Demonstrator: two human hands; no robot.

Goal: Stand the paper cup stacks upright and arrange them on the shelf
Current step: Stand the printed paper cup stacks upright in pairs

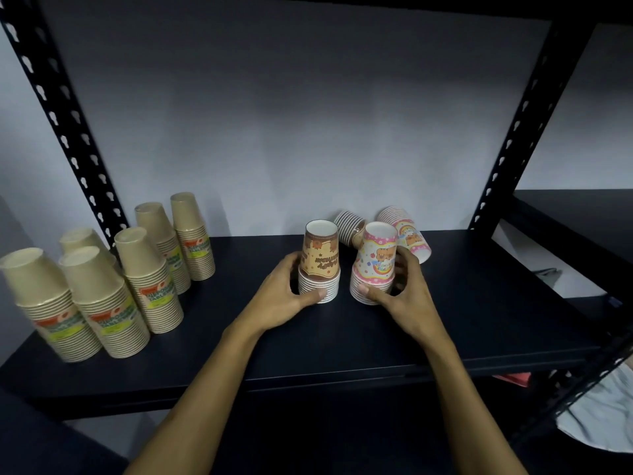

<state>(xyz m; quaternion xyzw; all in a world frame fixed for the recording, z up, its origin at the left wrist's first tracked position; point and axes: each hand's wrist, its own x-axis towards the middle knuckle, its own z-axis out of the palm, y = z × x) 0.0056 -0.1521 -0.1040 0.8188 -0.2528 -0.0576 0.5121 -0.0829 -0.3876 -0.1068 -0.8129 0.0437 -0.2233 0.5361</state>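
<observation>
A brown printed cup stack point(320, 255) stands mouth-down at the middle of the black shelf point(239, 344), and my left hand point(284, 299) is wrapped around its lower rims. Right beside it a pink printed cup stack point(375, 258) also stands mouth-down, gripped at its base by my right hand point(400, 296). Behind them a second brown stack point(349, 228) and a second pink stack point(409, 233) lie on their sides near the back wall.
Several tan kraft cup stacks point(147, 279) stand mouth-down in rows on the shelf's left part. Black perforated uprights point(68, 132) frame the bay at left and right. A neighbouring shelf point(582, 214) lies to the right, with cloth below it.
</observation>
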